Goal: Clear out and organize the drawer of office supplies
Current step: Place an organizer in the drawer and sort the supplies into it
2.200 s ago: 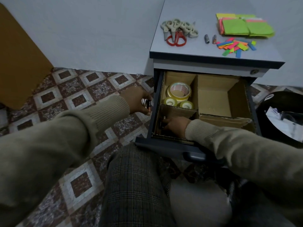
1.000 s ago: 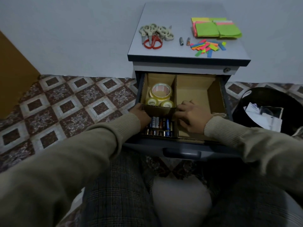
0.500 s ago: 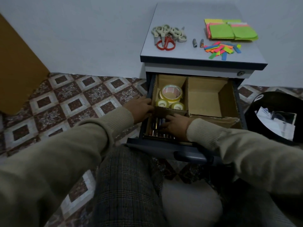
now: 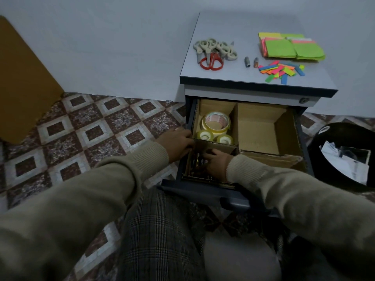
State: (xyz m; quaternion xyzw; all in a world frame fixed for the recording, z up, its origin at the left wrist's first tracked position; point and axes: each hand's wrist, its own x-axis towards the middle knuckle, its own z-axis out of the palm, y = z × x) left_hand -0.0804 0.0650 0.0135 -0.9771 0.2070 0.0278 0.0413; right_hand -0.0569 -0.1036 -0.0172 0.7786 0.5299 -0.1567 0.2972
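Head camera gives us the batteries as dark cylinders packed in the near-left compartment of the cardboard divider that lines the open drawer; we can make out only a few of them, and they seem to lie with their long axes running front to back, toward the cabinet, though the gloom leaves that uncertain. Our right hand is the one directly on them: it lies palm down inside that compartment, fingers curled over the row and pointing left, so the batteries sit under and just left of the fingertips. Whether those fingers pinch a battery or merely press on the row, we cannot tell. Our left hand is beside the compartment, not in it, with its fingers bent over the drawer's left wall at the corner where the cross partition meets it; it looks like a steadying hold, with nothing carried that we can see. We judge the next move belongs to the right hand, sliding or squaring the row along its length. Behind the partition, three tape rolls fill the far-left compartment; the far-right one looks bare. On the cabinet top wait the scissors, two loose batteries, sticky notes and coloured strips.
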